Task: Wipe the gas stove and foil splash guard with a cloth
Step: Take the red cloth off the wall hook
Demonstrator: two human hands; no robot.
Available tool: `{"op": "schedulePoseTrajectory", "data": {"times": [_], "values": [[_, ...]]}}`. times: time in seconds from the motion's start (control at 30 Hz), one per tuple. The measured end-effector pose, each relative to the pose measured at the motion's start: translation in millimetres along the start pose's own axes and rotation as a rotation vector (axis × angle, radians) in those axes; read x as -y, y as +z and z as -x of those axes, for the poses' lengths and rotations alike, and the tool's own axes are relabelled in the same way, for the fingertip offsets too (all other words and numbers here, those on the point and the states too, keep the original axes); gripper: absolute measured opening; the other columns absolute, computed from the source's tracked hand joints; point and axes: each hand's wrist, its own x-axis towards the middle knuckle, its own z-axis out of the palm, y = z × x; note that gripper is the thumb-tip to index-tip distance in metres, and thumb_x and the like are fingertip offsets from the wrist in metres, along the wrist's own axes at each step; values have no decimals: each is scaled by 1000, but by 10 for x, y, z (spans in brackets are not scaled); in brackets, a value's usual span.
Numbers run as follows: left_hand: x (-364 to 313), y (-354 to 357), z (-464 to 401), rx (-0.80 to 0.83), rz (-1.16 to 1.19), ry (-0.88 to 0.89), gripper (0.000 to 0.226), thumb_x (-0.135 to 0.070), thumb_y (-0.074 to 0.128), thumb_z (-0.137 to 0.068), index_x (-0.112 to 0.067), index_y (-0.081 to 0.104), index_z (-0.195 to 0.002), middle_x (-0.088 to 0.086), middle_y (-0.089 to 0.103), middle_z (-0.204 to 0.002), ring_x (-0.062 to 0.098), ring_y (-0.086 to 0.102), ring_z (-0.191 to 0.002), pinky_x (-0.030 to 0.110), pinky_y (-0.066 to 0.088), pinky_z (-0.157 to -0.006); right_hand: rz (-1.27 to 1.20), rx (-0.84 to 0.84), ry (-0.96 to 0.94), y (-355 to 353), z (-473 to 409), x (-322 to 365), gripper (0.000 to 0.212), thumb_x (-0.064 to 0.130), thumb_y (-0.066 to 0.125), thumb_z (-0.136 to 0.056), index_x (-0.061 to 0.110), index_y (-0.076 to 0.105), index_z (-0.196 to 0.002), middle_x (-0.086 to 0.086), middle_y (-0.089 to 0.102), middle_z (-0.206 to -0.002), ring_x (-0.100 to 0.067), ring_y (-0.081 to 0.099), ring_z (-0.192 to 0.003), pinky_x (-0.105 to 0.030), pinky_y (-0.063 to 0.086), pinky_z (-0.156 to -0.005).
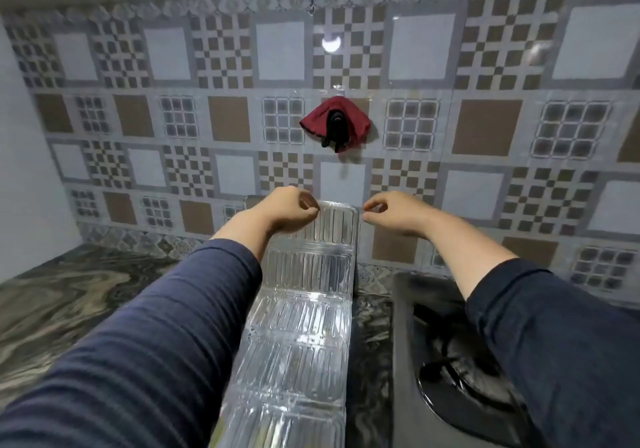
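Foil splash guard [304,309], ribbed and shiny, stands on the marble counter [69,309] w/ its long axis running from the bottom of view straight away to the tiled wall [485,135]; panels fold one after another, far end upright against the tiles. Left hand [287,212] pinches the guard's top far edge, thumb and forefinger closed on the foil rim. Right hand [391,213] sits just beside the guard's far right corner, fingers curled w/ thumb and forefinger tips drawn together; whether they actually grip the foil edge can't be told. Both forearms in dark blue sleeves [156,343] reach fwd, the left one covering part of the guard's left side. Gas stove [433,361], black, lies right of the guard, a strip of counter between them; its burner is partly hidden by the right sleeve. On the wall above the hands, a dark red cloth [334,121] hangs from a hook, a black item in front of it. Bright light glare shows on the tiles higher up.
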Motion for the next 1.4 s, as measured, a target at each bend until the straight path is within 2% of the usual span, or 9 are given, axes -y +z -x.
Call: {"op": "schedulePoseTrajectory", "data": {"times": [0.23, 0.37, 0.47, 0.57, 0.67, 0.8, 0.93, 1.23, 1.4], "values": [[267, 13, -784, -192, 266, -1, 44, -27, 41, -97, -23, 38, -141, 10, 57, -134, 25, 56, -114, 30, 42, -91, -118, -161, 31, -26, -770, -73, 44, 31, 50, -95, 28, 43, -138, -8, 48, -139, -22, 60, -93, -25, 42, -70], [360, 18, -1412, -320, 394, 47, 51, -30, 33, -100, -29, 19, -149, -4, 62, -104, 23, 59, -99, 31, 38, -88, -213, -398, -41, -169, -1389, -28, 43, 26, 50, -95, 32, 43, -137, -8, 43, -144, -21, 54, -99, -28, 40, -79], [395, 45, -1844, -387, 470, 88, 51, -37, 31, -99, -34, 21, -148, 9, 47, -145, 29, 43, -133, 45, 34, -110, -279, -556, -75, -285, -1764, 35, 39, 18, 49, -96, 33, 50, -132, -6, 44, -135, -16, 46, -99, -25, 39, -86], [427, 84, -2138, -406, 552, 83, 47, -35, 33, -98, -29, 33, -145, 13, 43, -147, 29, 37, -137, 48, 31, -114, -305, -664, -48, -286, -2056, 83, 35, 11, 49, -95, 26, 59, -125, -8, 46, -131, -17, 47, -110, -17, 30, -91], [377, 102, -2275, -424, 606, 83, 44, -28, 38, -99, -16, 41, -141, 15, 35, -149, 28, 34, -139, 39, 26, -117, -286, -702, -11, -227, -2260, 108, 33, 10, 51, -94, 18, 61, -124, -8, 49, -131, -26, 47, -123, -23, 32, -99], [247, 54, -2301, -487, 704, 98, 48, -29, 46, -96, -9, 42, -140, 10, 32, -146, 20, 42, -129, 26, 31, -111, -281, -838, -34, -309, -2264, 170, 33, 8, 48, -94, 14, 60, -125, -5, 52, -130, -22, 48, -121, -13, 27, -90], [120, 41, -2134, -579, 770, 161, 51, -25, 60, -90, -7, 44, -135, -1, 35, -127, -6, 45, -81, -4, 35, -72, -244, -930, -171, -526, -1973, 287, 31, 6, 54, -92, 12, 62, -121, -4, 53, -124, -14, 50, -113, -8, 27, -91], [-472, 233, -1102, -460, 925, 249, 55, -12, 69, -82, -18, 45, -131, -2, 39, -131, 23, 59, -109, 43, 56, -87, -268, -969, -164, -578, -701, 153, 39, 1, 69, -79, 13, 63, -116, 6, 45, -110, -5, 46, -102, -10, 34, -92], [-751, 612, -339, -375, 934, 241, 54, 0, 66, -78, -15, 48, -127, 1, 41, -125, 23, 55, -117, 37, 54, -95, -237, -862, -87, -381, 182, -114, 40, 2, 71, -78, 13, 62, -116, 3, 46, -109, -8, 48, -102, -13, 35, -91]]}}
